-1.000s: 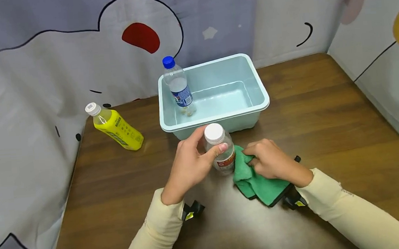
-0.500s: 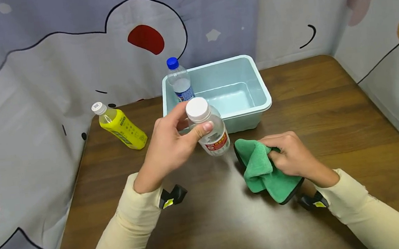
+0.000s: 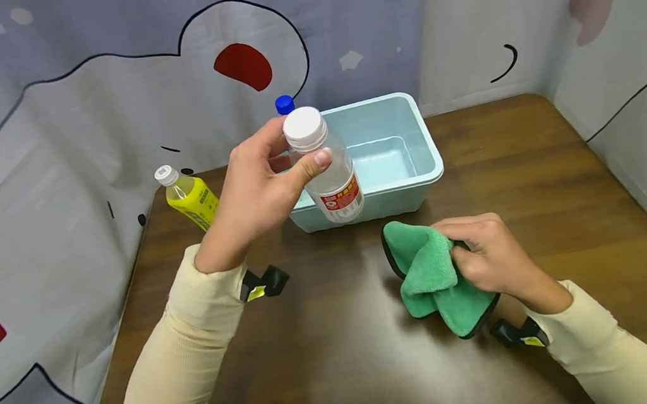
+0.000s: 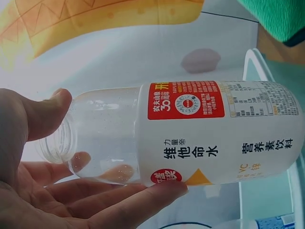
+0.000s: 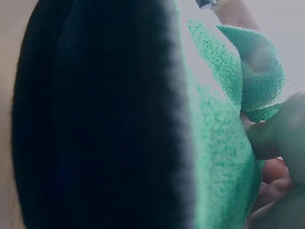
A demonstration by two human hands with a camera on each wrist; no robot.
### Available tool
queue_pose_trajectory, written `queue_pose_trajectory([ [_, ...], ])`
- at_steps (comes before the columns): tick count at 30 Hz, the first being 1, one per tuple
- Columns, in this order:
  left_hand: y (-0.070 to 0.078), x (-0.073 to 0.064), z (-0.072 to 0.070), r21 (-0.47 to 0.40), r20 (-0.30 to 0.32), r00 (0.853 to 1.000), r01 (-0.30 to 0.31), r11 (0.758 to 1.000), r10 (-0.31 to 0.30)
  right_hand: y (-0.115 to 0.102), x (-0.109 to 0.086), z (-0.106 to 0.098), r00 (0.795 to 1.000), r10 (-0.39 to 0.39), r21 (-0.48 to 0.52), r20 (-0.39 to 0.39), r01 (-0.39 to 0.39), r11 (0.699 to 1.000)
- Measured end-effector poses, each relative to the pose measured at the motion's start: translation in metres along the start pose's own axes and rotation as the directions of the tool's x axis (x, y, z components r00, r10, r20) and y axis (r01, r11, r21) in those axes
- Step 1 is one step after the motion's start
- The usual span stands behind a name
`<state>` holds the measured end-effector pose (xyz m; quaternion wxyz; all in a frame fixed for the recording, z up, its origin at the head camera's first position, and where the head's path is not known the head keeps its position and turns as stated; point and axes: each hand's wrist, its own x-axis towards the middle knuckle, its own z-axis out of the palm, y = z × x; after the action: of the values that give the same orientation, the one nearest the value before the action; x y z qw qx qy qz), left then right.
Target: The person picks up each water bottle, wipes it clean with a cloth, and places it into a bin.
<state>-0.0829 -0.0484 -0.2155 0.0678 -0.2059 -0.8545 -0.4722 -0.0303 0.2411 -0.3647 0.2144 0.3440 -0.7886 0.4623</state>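
My left hand [image 3: 256, 185] grips a clear plastic bottle [image 3: 329, 173] with a white cap, thumb in front near the neck and fingers behind. The bottle is tilted and overlaps the front left of the pale blue bin [image 3: 383, 200] in the head view. Its white label with a red patch fills much of the left wrist view, the bottle [image 4: 190, 133] lying sideways there. To the right, my right hand [image 3: 490, 258] pinches a green cloth [image 3: 431, 269] with dark edging, which hangs in folds over the table. In the right wrist view the cloth [image 5: 219, 143] hides most of that hand.
A blue-capped bottle [image 3: 284, 105] stands in the bin, mostly hidden behind the held bottle. At the left on the wooden table [image 3: 335, 353] is a yellow bottle [image 3: 192, 199] with a white cap, partly covered by my left hand. A patterned curtain [image 3: 139, 108] hangs behind.
My left hand has lifted the white-capped bottle away from the cloth, up and left to the front of the bin. My right hand has drawn the cloth a little to the right.
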Motion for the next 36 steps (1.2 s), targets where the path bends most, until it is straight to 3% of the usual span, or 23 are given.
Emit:
queue_pose_trajectory([
  [5,-0.001,0.013,0.000,-0.021,-0.007,1.000,0.028,0.999,-0.028,-0.003,-0.003,0.002,1.000,-0.012,0.035,-0.011,0.013,0.999],
  [14,-0.005,0.034,0.007,0.020,-0.009,0.995,0.102,0.995,-0.102,-0.008,-0.005,-0.002,0.998,-0.018,0.071,-0.059,0.022,0.997],
  [25,-0.018,0.046,0.021,0.024,-0.003,0.988,0.152,0.988,-0.152,-0.014,-0.013,-0.006,0.998,-0.022,0.090,-0.066,0.028,0.996],
  [36,-0.031,0.056,0.040,0.045,0.006,0.988,0.152,0.987,-0.152,-0.018,-0.022,-0.007,0.996,-0.033,0.119,-0.089,0.043,0.992],
])
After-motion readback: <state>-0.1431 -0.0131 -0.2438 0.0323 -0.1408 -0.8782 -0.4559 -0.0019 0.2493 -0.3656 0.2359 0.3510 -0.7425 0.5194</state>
